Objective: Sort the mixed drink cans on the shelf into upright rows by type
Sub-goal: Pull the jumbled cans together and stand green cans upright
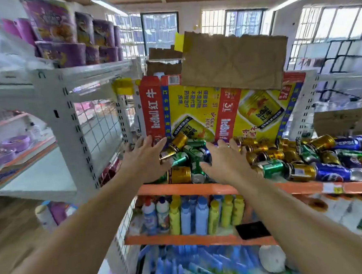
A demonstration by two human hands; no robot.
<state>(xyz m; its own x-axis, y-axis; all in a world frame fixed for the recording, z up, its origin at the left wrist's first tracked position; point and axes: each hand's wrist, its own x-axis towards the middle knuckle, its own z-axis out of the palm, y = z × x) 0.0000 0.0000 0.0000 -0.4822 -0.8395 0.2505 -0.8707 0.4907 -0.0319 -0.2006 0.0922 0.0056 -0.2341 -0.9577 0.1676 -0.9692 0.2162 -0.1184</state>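
The mixed drink cans (270, 155) are lying jumbled on their sides along the orange-edged shelf (179, 189), with gold cans (303, 171), green cans (272, 167) and blue Pepsi cans (330, 171) all interleaved and none yet standing in rows. The left grip (149, 157) and right grip (226, 161) are both hovering at the pile's left end with fingers spread and straight, released and grasping nothing, flanking a small cluster of cans (whether the palms are actually touching metal is hard to tell). Bracketing it this way is probably serving to corral that cluster before picking by type. A flattened Red Bull carton (216, 113) is standing along the back, likely acting as a stop so cans are not rolling off behind.
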